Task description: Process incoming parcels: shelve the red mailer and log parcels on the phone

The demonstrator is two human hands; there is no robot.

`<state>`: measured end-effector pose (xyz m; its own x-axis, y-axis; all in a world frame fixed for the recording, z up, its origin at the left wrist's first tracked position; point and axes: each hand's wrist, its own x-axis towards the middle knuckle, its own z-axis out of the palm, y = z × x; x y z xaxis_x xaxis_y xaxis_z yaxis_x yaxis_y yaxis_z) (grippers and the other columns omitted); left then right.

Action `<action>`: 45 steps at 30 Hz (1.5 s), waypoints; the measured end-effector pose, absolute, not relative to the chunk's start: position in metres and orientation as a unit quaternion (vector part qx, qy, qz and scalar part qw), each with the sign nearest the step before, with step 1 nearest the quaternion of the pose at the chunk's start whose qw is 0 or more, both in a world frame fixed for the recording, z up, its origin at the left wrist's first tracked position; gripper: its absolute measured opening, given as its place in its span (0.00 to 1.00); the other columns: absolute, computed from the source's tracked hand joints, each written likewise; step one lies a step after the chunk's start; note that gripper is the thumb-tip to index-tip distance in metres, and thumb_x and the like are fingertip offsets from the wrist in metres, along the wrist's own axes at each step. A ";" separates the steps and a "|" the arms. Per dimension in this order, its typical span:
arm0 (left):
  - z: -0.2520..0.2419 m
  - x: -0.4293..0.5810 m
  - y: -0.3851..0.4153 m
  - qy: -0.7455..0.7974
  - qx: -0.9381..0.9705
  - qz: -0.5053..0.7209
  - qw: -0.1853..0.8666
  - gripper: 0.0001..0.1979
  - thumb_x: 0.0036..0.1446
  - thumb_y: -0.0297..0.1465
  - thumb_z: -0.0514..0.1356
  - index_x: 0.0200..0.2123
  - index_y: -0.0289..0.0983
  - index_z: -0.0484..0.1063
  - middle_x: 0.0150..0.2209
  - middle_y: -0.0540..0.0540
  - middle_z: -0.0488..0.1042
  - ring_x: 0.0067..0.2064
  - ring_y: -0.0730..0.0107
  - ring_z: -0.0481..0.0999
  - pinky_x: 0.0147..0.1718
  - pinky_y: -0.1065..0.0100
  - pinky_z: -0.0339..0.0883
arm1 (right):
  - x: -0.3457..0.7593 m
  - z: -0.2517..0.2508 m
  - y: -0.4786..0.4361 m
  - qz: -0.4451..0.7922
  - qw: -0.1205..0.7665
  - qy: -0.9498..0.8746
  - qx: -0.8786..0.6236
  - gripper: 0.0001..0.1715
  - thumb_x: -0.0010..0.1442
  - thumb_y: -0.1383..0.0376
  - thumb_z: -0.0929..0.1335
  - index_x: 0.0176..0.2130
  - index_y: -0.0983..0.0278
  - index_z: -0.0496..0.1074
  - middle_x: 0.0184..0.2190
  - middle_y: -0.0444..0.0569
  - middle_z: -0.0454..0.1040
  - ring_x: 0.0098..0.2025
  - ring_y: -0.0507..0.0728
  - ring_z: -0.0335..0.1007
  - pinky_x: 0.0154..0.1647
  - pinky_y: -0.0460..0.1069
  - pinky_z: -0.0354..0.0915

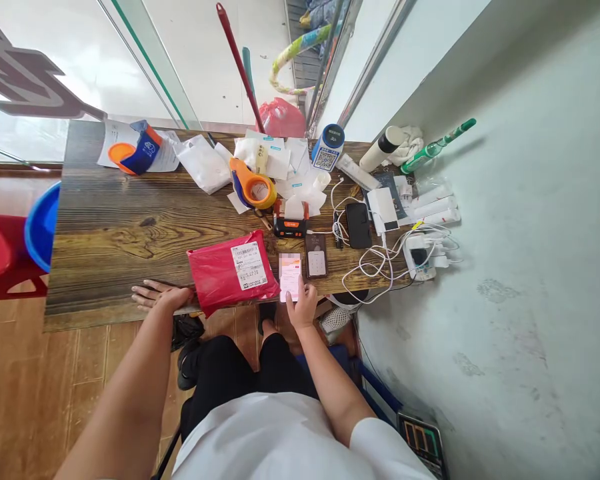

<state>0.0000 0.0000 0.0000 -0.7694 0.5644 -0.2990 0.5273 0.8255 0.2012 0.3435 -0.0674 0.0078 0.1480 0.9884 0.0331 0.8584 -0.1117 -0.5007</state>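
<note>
My left hand (157, 294) lies flat and open on the wooden table (120, 227) near its front edge, just left of a red parcel bag (220, 272) with a white shipping label (249, 265). My right hand (303, 305) rests at the table's front edge with a finger stretched onto a phone (289, 275) with a lit screen, right of the parcel. A second phone (317, 255) lies beside it. Neither hand grips anything.
Behind the parcel stand an orange tape dispenser (254, 187), a small label printer (291, 225), white bags and papers (205, 163), a QR-code speaker (328, 148), a black phone (358, 225) and tangled white cables (395, 257). A wall (505, 267) bounds the right. Blue and red tubs (15, 240) sit left.
</note>
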 end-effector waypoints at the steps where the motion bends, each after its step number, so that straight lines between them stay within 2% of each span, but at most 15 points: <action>1: -0.003 0.001 -0.001 0.946 0.284 0.056 0.145 0.34 0.62 0.29 0.43 0.67 0.28 0.29 0.68 0.27 0.22 0.68 0.40 0.20 0.61 0.36 0.23 | 0.344 0.007 -0.067 0.157 0.206 -0.634 -0.729 0.39 0.64 0.53 0.62 0.68 0.63 0.50 0.43 0.55 0.58 0.45 0.63 0.56 0.47 0.59 0.60; 3: -0.007 0.003 -0.002 0.953 0.280 0.063 0.096 0.31 0.63 0.30 0.42 0.67 0.29 0.35 0.69 0.29 0.29 0.69 0.41 0.27 0.63 0.40 0.29 | 0.344 0.007 -0.067 0.156 0.206 -0.635 -0.728 0.38 0.64 0.53 0.62 0.68 0.62 0.50 0.43 0.55 0.58 0.45 0.63 0.56 0.47 0.59 0.60; 7: -0.014 0.003 -0.005 0.954 0.287 0.068 0.058 0.30 0.63 0.29 0.42 0.67 0.29 0.39 0.69 0.29 0.33 0.69 0.41 0.32 0.63 0.39 0.34 | 0.344 0.008 -0.067 0.156 0.204 -0.636 -0.728 0.38 0.64 0.53 0.62 0.68 0.63 0.50 0.44 0.56 0.59 0.45 0.63 0.56 0.48 0.60 0.60; 14: -0.018 0.001 -0.007 0.951 0.299 0.064 0.049 0.30 0.64 0.29 0.42 0.67 0.31 0.38 0.69 0.28 0.34 0.69 0.43 0.30 0.63 0.39 0.35 | 0.344 0.010 -0.067 0.156 0.204 -0.636 -0.727 0.40 0.65 0.52 0.61 0.68 0.65 0.47 0.42 0.55 0.60 0.44 0.63 0.57 0.47 0.59 0.60; 29: -0.019 0.000 -0.008 0.951 0.300 0.044 0.053 0.34 0.61 0.25 0.45 0.68 0.31 0.34 0.69 0.28 0.32 0.69 0.41 0.31 0.62 0.39 0.35 | 0.346 0.007 -0.067 0.148 0.202 -0.644 -0.723 0.38 0.64 0.53 0.61 0.68 0.63 0.51 0.43 0.55 0.60 0.45 0.63 0.57 0.47 0.59 0.61; 37: -0.021 -0.001 -0.005 0.955 0.290 0.047 0.051 0.34 0.60 0.26 0.47 0.67 0.30 0.38 0.69 0.26 0.34 0.69 0.41 0.32 0.62 0.38 0.35 | 0.348 0.009 -0.067 0.147 0.204 -0.650 -0.717 0.39 0.64 0.54 0.62 0.68 0.64 0.49 0.41 0.53 0.59 0.43 0.61 0.56 0.46 0.58 0.61; 41: -0.021 0.000 -0.005 0.955 0.288 0.050 0.049 0.31 0.62 0.26 0.43 0.67 0.31 0.39 0.69 0.29 0.34 0.69 0.42 0.32 0.63 0.40 0.34 | 0.347 0.012 -0.068 0.144 0.206 -0.658 -0.710 0.36 0.65 0.55 0.62 0.67 0.62 0.52 0.44 0.55 0.58 0.44 0.62 0.56 0.46 0.59 0.61; 45: -0.020 0.001 -0.007 0.953 0.296 0.055 0.046 0.32 0.62 0.26 0.44 0.67 0.31 0.38 0.69 0.29 0.34 0.69 0.43 0.31 0.63 0.41 0.33 | 0.341 0.014 -0.068 0.156 0.202 -0.686 -0.681 0.29 0.63 0.55 0.64 0.62 0.55 0.62 0.48 0.55 0.55 0.48 0.63 0.55 0.51 0.60 0.58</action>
